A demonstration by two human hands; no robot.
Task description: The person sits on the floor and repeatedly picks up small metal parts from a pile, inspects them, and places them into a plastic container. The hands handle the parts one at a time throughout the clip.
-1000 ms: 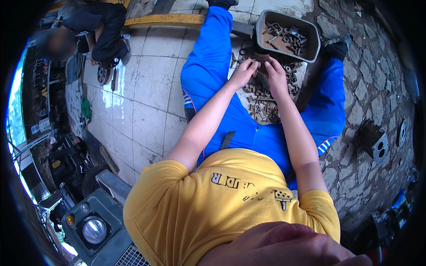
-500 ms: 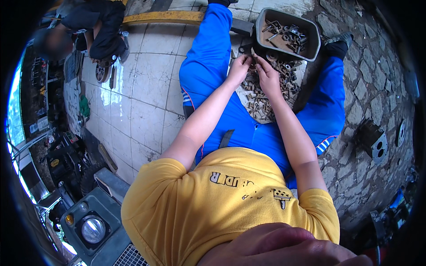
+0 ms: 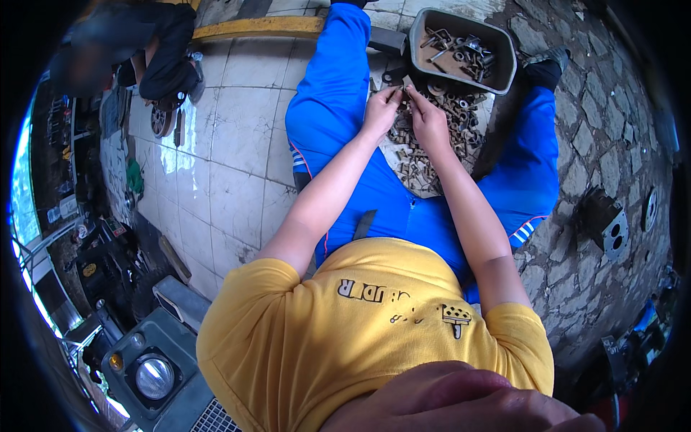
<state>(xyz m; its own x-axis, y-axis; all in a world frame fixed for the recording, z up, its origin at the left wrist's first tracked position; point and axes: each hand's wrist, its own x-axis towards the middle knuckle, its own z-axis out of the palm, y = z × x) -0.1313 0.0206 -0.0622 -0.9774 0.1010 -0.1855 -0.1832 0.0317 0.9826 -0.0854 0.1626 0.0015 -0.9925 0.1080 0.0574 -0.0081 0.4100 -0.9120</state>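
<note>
Over a pile of loose metal hardware (image 3: 455, 121), my two hands are close together. My left hand (image 3: 381, 111) has its thumb and fingers pinched; whatever lies between them is too small to tell. The fingertips of my right hand (image 3: 430, 124) are pinched at a small pale metal piece (image 3: 407, 81), its exact kind unclear. Bolts, nuts, washers and similar parts lie on the tiles between my spread legs. Just beyond my hands, a grey plastic tub (image 3: 461, 85) holds several bolts and other metal parts.
Left of me, another person (image 3: 162, 50) crouches by a round metal wheel (image 3: 160, 121). A yellow beam (image 3: 259, 28) runs across the far floor. On the stone paving at right sits a metal block with round holes (image 3: 610, 232). A vehicle headlight (image 3: 154, 376) is at lower left.
My hands have come slightly apart at the fingertips. The pale piece has shifted a little up and left in the picture. The view has moved slightly.
</note>
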